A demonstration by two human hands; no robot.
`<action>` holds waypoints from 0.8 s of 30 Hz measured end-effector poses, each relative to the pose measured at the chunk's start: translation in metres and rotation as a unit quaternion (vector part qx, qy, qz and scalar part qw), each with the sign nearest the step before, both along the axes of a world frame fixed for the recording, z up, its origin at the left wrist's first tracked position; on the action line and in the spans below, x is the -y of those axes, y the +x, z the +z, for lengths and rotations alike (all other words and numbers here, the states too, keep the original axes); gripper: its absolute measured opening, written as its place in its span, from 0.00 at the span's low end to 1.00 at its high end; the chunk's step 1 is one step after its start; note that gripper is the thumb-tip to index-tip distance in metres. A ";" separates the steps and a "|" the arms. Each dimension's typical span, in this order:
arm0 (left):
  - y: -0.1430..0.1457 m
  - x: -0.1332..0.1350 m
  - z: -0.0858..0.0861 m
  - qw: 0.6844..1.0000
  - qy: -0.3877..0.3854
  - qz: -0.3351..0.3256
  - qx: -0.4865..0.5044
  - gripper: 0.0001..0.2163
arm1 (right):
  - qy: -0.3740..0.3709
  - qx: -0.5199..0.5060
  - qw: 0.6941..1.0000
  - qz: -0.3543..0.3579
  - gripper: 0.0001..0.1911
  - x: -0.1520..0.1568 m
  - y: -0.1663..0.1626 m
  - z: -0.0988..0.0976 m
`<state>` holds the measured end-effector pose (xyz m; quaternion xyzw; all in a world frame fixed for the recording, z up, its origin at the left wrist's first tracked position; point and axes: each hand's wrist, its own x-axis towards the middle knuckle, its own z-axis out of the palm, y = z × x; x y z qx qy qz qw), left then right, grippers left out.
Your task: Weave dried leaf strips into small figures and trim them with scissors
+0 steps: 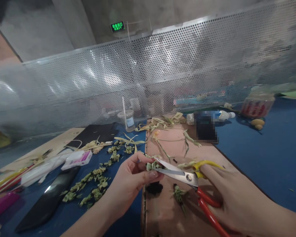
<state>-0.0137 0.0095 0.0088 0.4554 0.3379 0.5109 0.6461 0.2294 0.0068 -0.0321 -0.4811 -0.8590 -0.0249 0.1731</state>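
The person's L hand (131, 176) is closed in a pinch, gripping a sm. pale grey-green ruffled bundle (151, 166) btwn thumb & fingers, above the L edge of a flat tan cardboard piece (176, 148). The bundle looks dry & crinkly, w/ uneven, layered edges; the fingers hide part of it, so its full shape can't be told.

The R hand (228, 191) is wrapped round the handles of a pair of silver-bladed metal scissors (188, 177), one handle yellow, the other red. The blades stand apart, tips right at the bundle; exact contact pt. unclear.

On the cardboard, below the blades, lies a 2nd bundle, green w/ a dk. end (179, 194); near the L hand, a sm. black scalloped shape (154, 188), too dk. to make out well. Pale dried straw-coloured strips (165, 122) lie along its far end, a few more nearer the middle.

L of the cardboard, on the blue surface (128, 214), many similar green clusters w/ dk. bits (98, 179) sit in loose rows, next to a long glossy black object (49, 196) & a white-&-pink box (77, 159). Farther back: a clear plastic cup w/ a white straw (128, 123).
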 end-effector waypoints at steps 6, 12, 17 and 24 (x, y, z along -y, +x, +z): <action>0.000 -0.001 -0.002 1.000 -0.001 -0.005 0.005 0.10 | 0.008 0.015 1.000 0.007 0.07 -0.005 0.002 -0.003; 0.000 -0.003 -0.001 1.000 -0.007 0.011 -0.006 0.10 | -0.011 -0.036 0.999 0.003 0.08 -0.006 0.003 0.003; 0.002 -0.002 0.001 1.000 0.002 0.017 -0.005 0.10 | -0.031 -0.050 0.998 0.024 0.10 -0.006 0.003 0.009; 0.001 -0.001 0.000 1.000 0.003 0.027 -0.004 0.10 | -0.050 -0.016 0.998 0.027 0.11 -0.004 0.004 0.007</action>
